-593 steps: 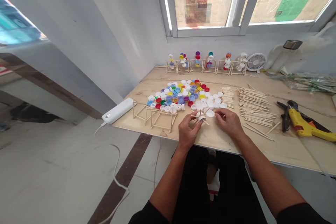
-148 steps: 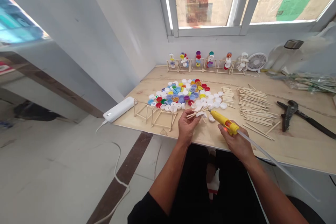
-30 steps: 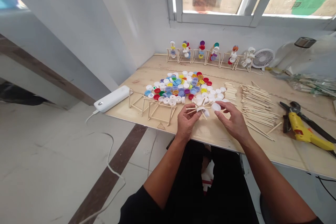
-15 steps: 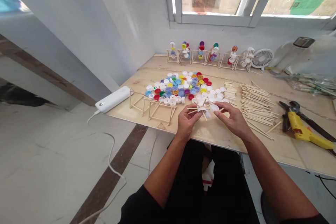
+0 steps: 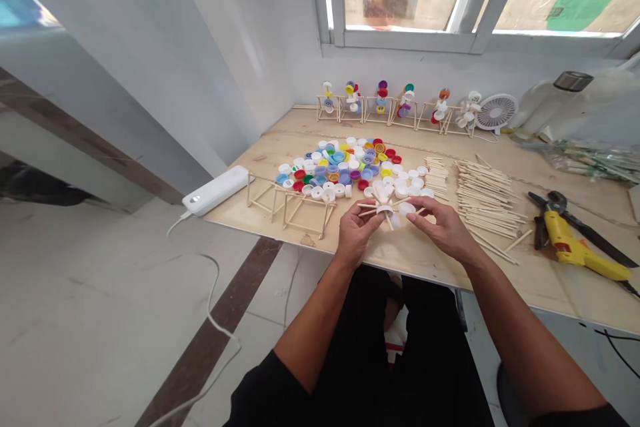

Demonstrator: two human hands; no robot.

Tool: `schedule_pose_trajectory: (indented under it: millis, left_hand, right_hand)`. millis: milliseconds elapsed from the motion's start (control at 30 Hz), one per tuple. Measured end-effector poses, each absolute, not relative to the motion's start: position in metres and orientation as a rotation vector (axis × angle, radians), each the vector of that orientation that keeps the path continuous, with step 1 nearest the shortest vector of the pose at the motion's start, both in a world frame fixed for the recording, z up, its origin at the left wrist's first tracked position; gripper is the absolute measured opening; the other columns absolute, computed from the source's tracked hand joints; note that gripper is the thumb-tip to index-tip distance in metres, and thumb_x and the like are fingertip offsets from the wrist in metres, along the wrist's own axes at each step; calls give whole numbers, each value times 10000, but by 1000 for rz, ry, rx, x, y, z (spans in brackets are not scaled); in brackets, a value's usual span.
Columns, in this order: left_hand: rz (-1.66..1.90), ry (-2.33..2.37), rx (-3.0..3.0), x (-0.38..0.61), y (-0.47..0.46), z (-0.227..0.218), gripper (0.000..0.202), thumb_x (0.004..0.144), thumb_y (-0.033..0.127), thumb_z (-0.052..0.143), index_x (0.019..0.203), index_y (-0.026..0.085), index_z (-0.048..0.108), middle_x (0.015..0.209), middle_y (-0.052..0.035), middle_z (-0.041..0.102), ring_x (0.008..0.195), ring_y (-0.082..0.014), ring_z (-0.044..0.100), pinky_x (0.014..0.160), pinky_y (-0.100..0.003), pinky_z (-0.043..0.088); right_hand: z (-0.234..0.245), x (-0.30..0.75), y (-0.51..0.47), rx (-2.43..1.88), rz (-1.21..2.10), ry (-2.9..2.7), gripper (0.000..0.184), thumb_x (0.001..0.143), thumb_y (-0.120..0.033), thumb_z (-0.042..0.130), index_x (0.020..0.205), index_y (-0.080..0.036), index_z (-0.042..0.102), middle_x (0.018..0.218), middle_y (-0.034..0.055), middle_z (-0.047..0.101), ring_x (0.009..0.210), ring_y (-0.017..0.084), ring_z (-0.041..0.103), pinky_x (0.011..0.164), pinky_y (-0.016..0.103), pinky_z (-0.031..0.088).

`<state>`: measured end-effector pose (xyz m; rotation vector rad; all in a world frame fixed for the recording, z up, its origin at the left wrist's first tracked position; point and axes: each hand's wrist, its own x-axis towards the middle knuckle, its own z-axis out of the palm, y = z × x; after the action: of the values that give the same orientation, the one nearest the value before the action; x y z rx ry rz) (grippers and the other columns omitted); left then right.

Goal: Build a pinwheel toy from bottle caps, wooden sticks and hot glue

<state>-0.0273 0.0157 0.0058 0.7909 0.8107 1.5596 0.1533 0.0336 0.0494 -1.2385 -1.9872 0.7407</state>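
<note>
Two hands meeting, left hand (image 5: 356, 233) gripping spoked wheel (image 5: 384, 208), right hand (image 5: 444, 229) pinching cap (image 5: 406, 208)

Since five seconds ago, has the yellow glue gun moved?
Yes. The yellow glue gun moved right, out of the right hand, and lies beyond the stick pile beside the pliers.

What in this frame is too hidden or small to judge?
Head view only.
- Where the white cap in the right hand meets the stick wheel: fingers cover it.
- Underside of the stick wheel: hidden by the left hand.
- Back wall models: too small for detail.
- Far right, clear bag: contents blurred.
</note>
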Motion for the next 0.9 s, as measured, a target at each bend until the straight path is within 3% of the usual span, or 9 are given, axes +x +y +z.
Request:
schedule_pose_trajectory:
  millis: [400,700,900]
  left_hand:
    - [1574,842,774,-27,16,5,355,555,292,829,836,166,652,795,-38,706,784,-174,665,778,-305,501]
    - [1567,829,778,-28,15,5,354,557,295,827,841,169,657,795,-35,710,765,-165,661,762,-286,492]
    - [1549,811,778,-28,14,6,337,568,285,825,838,173,660,798,-25,708,755,-147,654,762,-270,478]
  right_hand:
    - [45,159,28,-1238,891,-1781,375,797,-423,604,1112,-222,628,1079,68,664,954,191,596,864,388,479]
    - [51,152,16,-1233,893,-1735,334,803,-406,591,1077,-220,638,1100,68,662,931,198,605,824,376,494]
    - [51,153,13,-1210,488,-1904,289,802,-368,593,1058,-235,606,1102,65,647,995,225,587,851,402,477]
